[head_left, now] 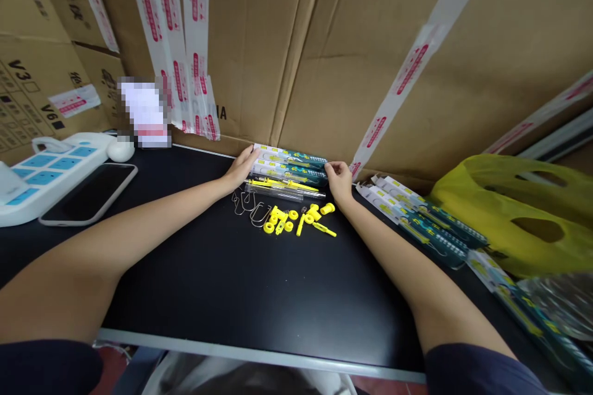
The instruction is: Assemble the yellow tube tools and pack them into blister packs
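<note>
Long printed packages (pixel 290 162) lie stacked at the back of the black table, against the cardboard. My left hand (pixel 243 166) grips their left end, fingers closed on it. At the right end, my right hand (pixel 339 178) pinches a corner of the packages between thumb and finger. Just in front lie clear tubes (pixel 278 191) and a yellow rod (pixel 301 185). Bent metal wire hooks (pixel 259 213) rest nearer to me on the left. Beside them are several small yellow plastic parts (pixel 290 216), including rings and short sticks.
A white power strip (pixel 60 166) and a phone (pixel 90 192) lie on the left. More printed packages (pixel 417 216) line the right side, next to a yellow plastic bag (pixel 500 210). Taped cardboard (pixel 259 43) stands along the back.
</note>
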The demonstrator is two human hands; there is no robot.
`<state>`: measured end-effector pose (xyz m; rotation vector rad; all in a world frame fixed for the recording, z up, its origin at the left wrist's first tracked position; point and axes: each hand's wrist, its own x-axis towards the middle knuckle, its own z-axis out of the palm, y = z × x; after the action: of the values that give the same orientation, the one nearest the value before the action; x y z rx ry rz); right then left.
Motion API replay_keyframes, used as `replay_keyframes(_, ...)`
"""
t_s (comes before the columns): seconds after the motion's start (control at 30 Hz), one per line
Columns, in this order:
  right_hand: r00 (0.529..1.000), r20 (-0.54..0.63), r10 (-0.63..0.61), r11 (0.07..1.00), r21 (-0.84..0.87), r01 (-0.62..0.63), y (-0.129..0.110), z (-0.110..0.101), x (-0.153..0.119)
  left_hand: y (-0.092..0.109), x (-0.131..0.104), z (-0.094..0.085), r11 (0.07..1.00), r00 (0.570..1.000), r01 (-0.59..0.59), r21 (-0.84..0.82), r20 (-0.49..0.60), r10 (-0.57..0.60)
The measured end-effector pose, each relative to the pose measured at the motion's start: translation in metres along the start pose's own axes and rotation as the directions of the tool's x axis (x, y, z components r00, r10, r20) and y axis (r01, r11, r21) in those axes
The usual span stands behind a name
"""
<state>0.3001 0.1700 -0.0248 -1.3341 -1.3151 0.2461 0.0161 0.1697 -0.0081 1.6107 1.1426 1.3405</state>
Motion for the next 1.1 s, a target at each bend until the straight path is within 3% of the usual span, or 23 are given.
replay_keyframes(0.17,0.999,-0.042,-0.027,0.999,-0.022,0.026,-0.010,-0.012,-0.004,0.004,0.005,-0.005,0.999,0.972,-0.037,0.030,-0.230,0.043)
replay_keyframes(0.27,0.994,-0.037,-0.100,0.994,-0.048,0.098,-0.023,-0.034,-0.018,0.025,0.008,-0.007,0.991,0.943,-0.126,0.046,-0.306,0.135)
replay_keyframes(0.33,0.985,-0.003,-0.172,0.983,-0.065,0.172,-0.036,-0.051,-0.035,0.045,-0.004,-0.003,0.976,0.934,-0.211,0.057,-0.282,0.219)
replay_keyframes(0.37,0.978,0.024,-0.208,0.975,-0.072,0.209,-0.042,-0.059,-0.044,0.056,-0.016,-0.001,0.959,0.931,-0.277,0.065,-0.228,0.284)
replay_keyframes(0.4,0.969,0.050,-0.242,0.966,-0.078,0.245,-0.049,-0.067,-0.055,0.066,-0.033,0.002,0.906,0.903,-0.410,0.110,-0.089,0.419)
replay_keyframes(0.43,0.958,0.080,-0.274,0.956,-0.085,0.281,-0.055,-0.075,-0.066,0.074,-0.054,0.004,0.830,0.843,-0.537,0.150,0.094,0.529)
replay_keyframes(0.47,0.946,0.113,-0.305,0.945,-0.089,0.315,-0.062,-0.081,-0.077,0.080,-0.077,0.005,0.750,0.753,-0.642,0.161,0.320,0.575)
replay_keyframes(0.53,0.922,0.173,-0.346,0.928,-0.084,0.364,-0.073,-0.091,-0.097,0.086,-0.125,0.005,0.644,0.512,-0.756,0.116,0.717,0.472)
replay_keyframes(0.57,0.903,0.206,-0.377,0.914,-0.074,0.398,-0.078,-0.095,-0.106,0.086,-0.146,0.003,0.635,0.389,-0.769,0.069,0.840,0.379)
replay_keyframes(0.6,0.870,0.240,-0.432,0.886,-0.068,0.458,-0.082,-0.097,-0.113,0.085,-0.163,0.000,0.648,0.318,-0.759,0.057,0.902,0.293)
replay_keyframes(0.67,0.817,0.282,-0.503,0.844,-0.045,0.535,-0.091,-0.097,-0.125,0.082,-0.184,-0.005,0.681,0.283,-0.727,0.091,0.943,0.175)
replay_keyframes(0.73,0.782,0.305,-0.543,0.819,-0.013,0.574,-0.098,-0.093,-0.132,0.080,-0.190,-0.007,0.694,0.296,-0.707,0.139,0.949,0.112)
replay_keyframes(0.8,0.752,0.329,-0.571,0.803,0.031,0.596,-0.104,-0.087,-0.138,0.083,-0.191,-0.002,0.698,0.295,-0.700,0.151,0.951,0.091)
replay_keyframes(0.9,0.689,0.398,-0.606,0.774,0.095,0.626,-0.108,-0.079,-0.147,0.093,-0.201,0.014,0.706,0.225,-0.706,0.054,0.963,0.151)
replay_keyframes(0.93,0.660,0.431,-0.616,0.761,0.109,0.639,-0.108,-0.077,-0.150,0.096,-0.207,0.020,0.697,0.182,-0.717,-0.001,0.965,0.189)
replay_keyframes(1.0,0.600,0.487,-0.634,0.730,0.121,0.673,-0.108,-0.075,-0.154,0.102,-0.223,0.032,0.640,0.053,-0.757,-0.131,0.964,0.260)
replay_keyframes(1.1,0.550,0.530,-0.645,0.696,0.111,0.709,-0.104,-0.076,-0.156,0.104,-0.244,0.041,0.475,-0.257,-0.790,-0.388,0.912,0.319)
